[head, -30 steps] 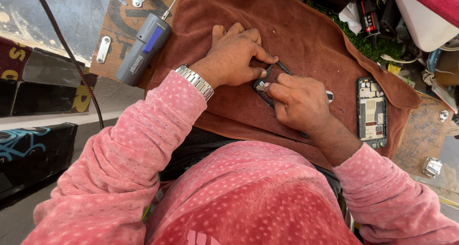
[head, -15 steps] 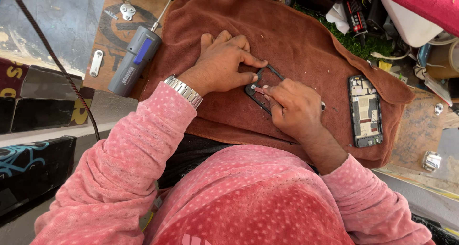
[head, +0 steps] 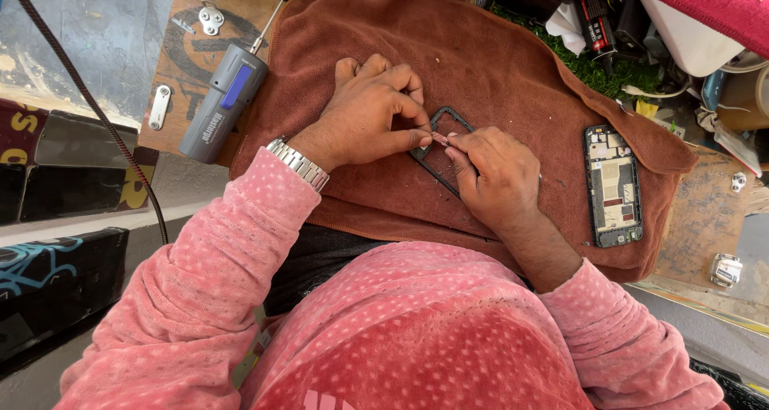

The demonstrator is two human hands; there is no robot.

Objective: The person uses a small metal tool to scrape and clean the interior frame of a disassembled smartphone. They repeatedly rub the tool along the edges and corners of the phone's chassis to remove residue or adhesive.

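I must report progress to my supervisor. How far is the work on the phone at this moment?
Done: the opened phone body lies apart on the brown towel, its inner parts exposed. In hand: the left hand and right hand meet, fingertips pinching at the black phone frame edge. Left: frame and body are not yet joined; the grey electric screwdriver lies untouched.

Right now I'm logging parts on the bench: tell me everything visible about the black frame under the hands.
The black frame is a thin, open rectangle with rounded corners, plastic by its look. It lies flat and tilted diagonally on the brown towel. The left hand pinches its upper edge; the right hand covers its lower part.
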